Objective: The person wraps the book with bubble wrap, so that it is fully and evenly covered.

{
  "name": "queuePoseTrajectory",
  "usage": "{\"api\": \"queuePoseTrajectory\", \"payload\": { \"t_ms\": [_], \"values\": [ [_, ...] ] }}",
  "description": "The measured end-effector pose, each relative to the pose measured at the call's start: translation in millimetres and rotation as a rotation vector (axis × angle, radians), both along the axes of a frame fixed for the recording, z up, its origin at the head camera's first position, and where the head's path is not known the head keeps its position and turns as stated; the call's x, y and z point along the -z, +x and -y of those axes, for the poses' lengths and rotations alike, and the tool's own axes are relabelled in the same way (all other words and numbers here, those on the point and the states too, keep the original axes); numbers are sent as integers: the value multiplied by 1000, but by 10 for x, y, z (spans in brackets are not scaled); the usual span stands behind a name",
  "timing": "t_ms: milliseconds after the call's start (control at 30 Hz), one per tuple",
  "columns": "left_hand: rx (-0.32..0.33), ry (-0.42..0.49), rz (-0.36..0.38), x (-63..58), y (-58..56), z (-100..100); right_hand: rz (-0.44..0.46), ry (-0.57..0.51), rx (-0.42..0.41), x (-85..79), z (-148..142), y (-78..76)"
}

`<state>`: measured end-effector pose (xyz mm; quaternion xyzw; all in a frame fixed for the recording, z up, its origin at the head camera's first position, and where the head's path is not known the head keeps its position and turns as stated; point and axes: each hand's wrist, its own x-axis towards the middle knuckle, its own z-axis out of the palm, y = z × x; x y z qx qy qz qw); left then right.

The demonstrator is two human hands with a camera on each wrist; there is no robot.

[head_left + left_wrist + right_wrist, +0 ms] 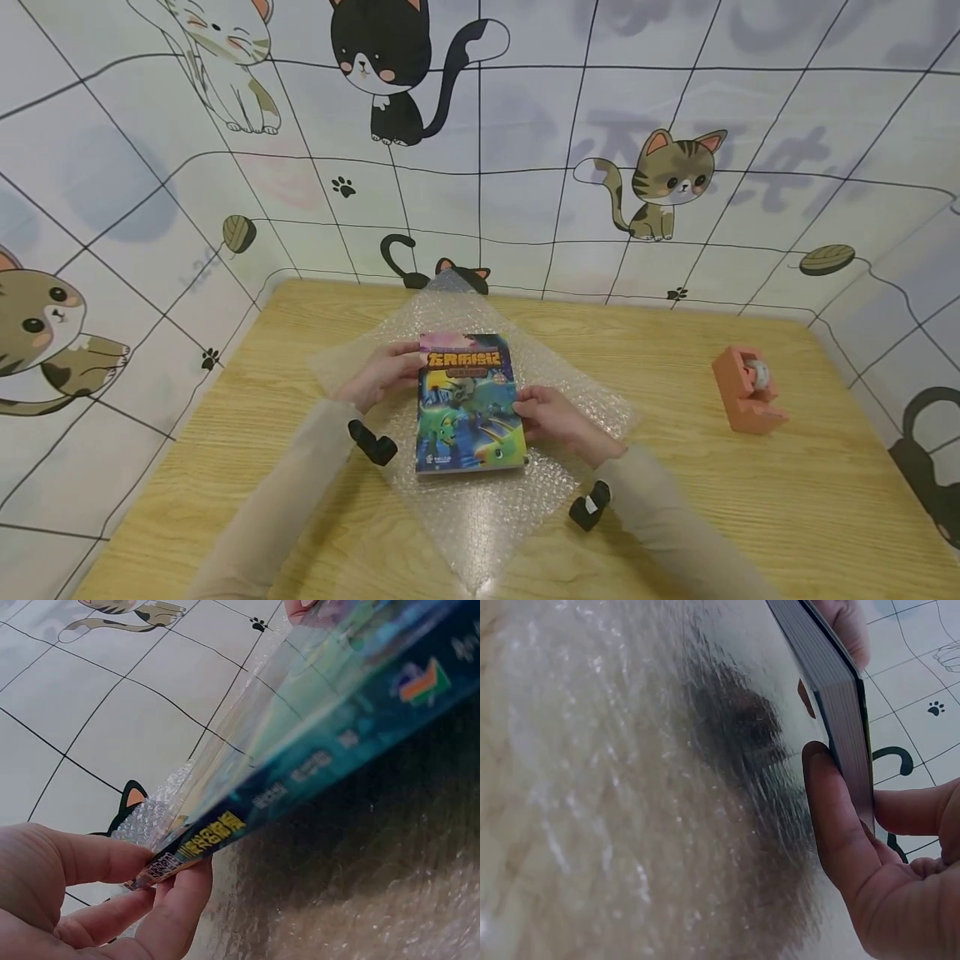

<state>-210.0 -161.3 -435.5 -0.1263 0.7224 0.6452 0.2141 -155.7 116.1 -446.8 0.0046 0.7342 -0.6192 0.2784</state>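
A colourful book (pixel 469 408) with dinosaurs on its cover is held over a sheet of bubble wrap (pixel 480 533). My left hand (pixel 384 372) pinches its left edge near the top; in the left wrist view the thumb of that hand (pixel 112 892) lies on the cover and the fingers are under the spine. On the opposite side, my right hand (pixel 558 421) grips the page edge. The right wrist view shows this hand (pixel 885 862) with its thumb on one cover and fingers beneath the other. A gap shows between the book (pixel 840 712) and the bubble wrap below.
An orange tape dispenser (pixel 746 392) with a roll of clear tape stands on the right of the wooden table (pixel 847 500). The bubble wrap lies diagonally, its far corner reaching the cat-patterned backdrop (pixel 525 167), which rises behind and at both sides.
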Motion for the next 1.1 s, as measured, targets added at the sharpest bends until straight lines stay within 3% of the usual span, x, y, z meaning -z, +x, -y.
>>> {"api": "queuePoseTrajectory", "payload": {
  "t_ms": [367,733,933,1100],
  "values": [
    [-2,-112,-22,66,17,-57,20,21,41,93,33,-12],
    [16,-309,-158,123,57,-101,-15,44,76,91,92,8],
    [27,-362,-221,159,85,-109,-111,176,100,84,132,31],
    [78,-443,-336,204,100,-93,-219,332,85,58,164,54]
  ]
}}
